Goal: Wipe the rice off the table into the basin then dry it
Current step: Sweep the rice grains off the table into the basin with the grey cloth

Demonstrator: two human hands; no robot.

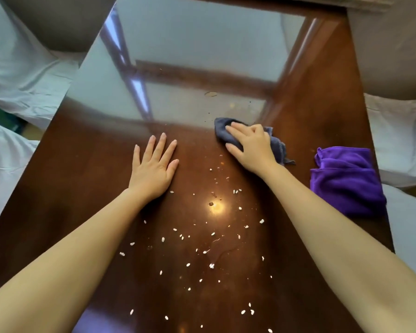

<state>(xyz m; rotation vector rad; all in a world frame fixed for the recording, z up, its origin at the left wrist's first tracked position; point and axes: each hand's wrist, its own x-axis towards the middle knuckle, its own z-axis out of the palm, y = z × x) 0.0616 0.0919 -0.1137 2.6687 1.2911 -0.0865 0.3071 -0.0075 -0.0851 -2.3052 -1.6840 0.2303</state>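
Rice grains (211, 265) lay scattered on the dark wooden table (87, 188), nearest of all, down between the two bare forearms and behind both hands. A thin wet patch sat among the grains.

No basin showed anywhere in the view, so I could not tell where the rice had to go. That was the first risk: a quick sweep could push grains off the table edge onto the floor or the white bedding beside it. Wet grains could also smear or stick to the cloth and not roll along. Some grains lay very close to the near edge, and an arm could knock them off.

Ahead and to the right, the right hand (250, 147) pressed down on a crumpled grey cloth (222, 132), fingers curled over it, holding it against the table. The arm reached far forward, past the rice. The left hand (154, 169) lay flat on the table, fingers spread wide, holding nothing, level with the right hand and off to its left. A folded purple towel (346, 181) sat to the right of the right hand, not touched, likely for drying.
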